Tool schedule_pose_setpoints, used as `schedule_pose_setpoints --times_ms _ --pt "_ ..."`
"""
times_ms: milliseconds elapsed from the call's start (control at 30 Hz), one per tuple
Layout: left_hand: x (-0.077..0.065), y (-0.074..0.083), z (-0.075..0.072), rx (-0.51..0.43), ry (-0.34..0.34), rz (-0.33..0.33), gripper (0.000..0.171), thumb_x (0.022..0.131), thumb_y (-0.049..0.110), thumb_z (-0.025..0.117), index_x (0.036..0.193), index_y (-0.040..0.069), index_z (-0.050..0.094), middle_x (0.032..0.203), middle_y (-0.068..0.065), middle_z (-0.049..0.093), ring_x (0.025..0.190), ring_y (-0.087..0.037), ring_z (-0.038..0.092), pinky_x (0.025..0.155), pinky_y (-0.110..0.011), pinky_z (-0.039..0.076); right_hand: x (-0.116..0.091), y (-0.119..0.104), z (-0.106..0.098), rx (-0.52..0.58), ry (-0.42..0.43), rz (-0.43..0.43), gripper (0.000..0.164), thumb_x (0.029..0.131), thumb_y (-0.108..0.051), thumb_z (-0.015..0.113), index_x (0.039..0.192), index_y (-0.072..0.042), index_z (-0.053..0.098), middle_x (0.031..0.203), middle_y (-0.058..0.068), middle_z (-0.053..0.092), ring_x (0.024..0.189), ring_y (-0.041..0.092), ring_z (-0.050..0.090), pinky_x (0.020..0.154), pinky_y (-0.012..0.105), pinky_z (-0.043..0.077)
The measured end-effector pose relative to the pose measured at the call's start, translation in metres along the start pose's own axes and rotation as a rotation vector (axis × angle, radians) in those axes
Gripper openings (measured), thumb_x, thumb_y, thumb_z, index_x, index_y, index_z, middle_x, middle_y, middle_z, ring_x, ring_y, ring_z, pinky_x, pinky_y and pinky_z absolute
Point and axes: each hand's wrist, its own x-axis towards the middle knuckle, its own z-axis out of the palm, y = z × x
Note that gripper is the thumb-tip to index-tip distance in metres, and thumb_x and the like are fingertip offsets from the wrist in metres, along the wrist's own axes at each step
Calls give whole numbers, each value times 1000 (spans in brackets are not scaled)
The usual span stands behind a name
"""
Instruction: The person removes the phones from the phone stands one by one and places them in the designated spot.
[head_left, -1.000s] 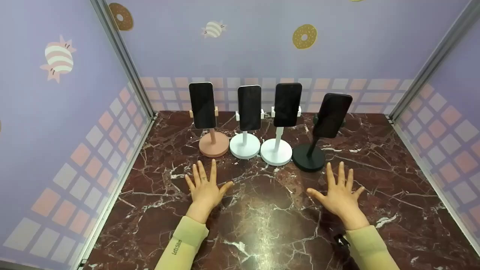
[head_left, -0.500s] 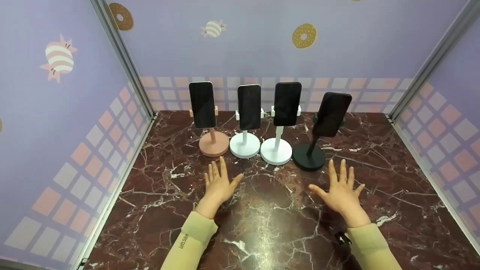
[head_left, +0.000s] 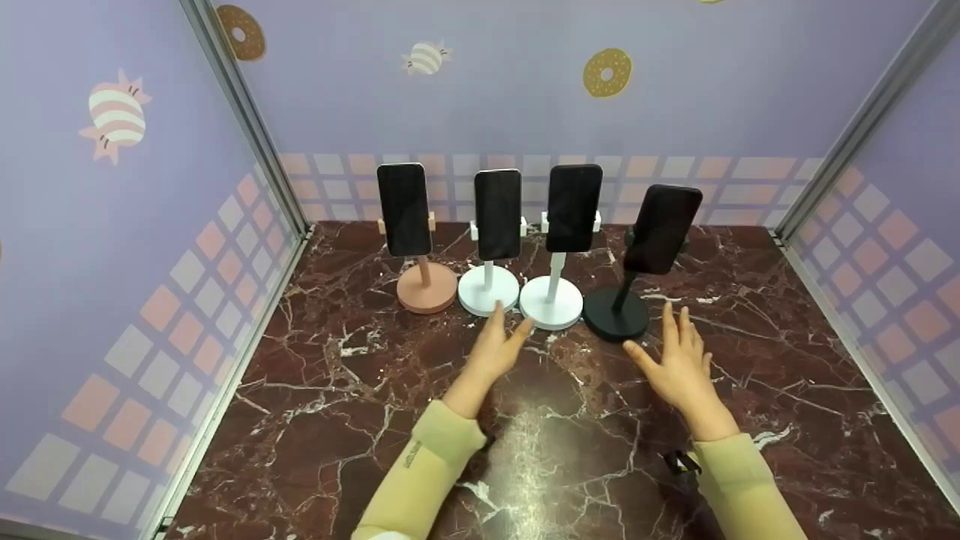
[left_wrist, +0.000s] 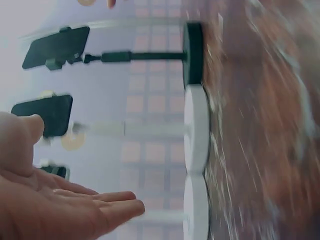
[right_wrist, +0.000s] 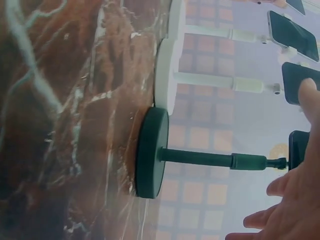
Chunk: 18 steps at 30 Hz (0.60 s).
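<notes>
Several phone stands stand in a row, each holding an upright phone with a dark screen. From left come a pink stand point(head_left: 427, 289), a white stand point(head_left: 487, 291), a second white stand point(head_left: 551, 304) and a black stand point(head_left: 616, 313). The phone point(head_left: 662, 229) on the black one leans to the right. My left hand point(head_left: 498, 348), fingers extended and thumb apart, is just in front of the two white bases and holds nothing. My right hand point(head_left: 679, 367), also holding nothing, is in front and to the right of the black base, thumb toward it.
The stands rest on a dark red marbled tabletop point(head_left: 360, 420). Purple panels enclose it: a back wall point(head_left: 510, 97), a left wall point(head_left: 172, 225) and a right wall point(head_left: 907, 247). Metal posts mark the corners.
My left hand has moved right and forward from before the pink stand to the white bases, turning sideways. My right hand has shifted slightly forward, its fingers closer together. The stands stay put.
</notes>
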Motion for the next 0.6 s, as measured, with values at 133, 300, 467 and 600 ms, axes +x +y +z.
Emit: schedule_pose_setpoints --times_ms 133,300,467,600 --pt "9 17 16 -136 2 29 89 104 57 48 156 -11 26 154 -31 45 143 -46 46 121 -53 35 3 -3 -5 95 35 -32 95 103 -59 49 166 -12 -5 170 28 -6 153 59 2 117 79 8" --pt "21 40 36 -287 10 54 64 106 27 55 150 -15 37 144 -33 55 133 -44 58 113 -46 46 8 -7 -9 236 116 -84 85 106 -47 49 165 -7 4 169 31 8 155 53 12 122 69 17" --pt "32 58 49 -309 31 93 59 106 25 56 147 -15 42 141 -31 58 132 -41 60 111 -40 49 14 -14 -15 344 220 -112 76 107 -39 50 164 -3 15 165 31 23 154 48 24 124 62 22" --pt "41 70 59 -318 33 122 57 106 25 55 147 -14 43 142 -29 59 133 -38 60 110 -34 50 20 -18 -21 426 283 -119 69 108 -34 51 162 -1 23 162 28 33 150 46 34 122 60 28"
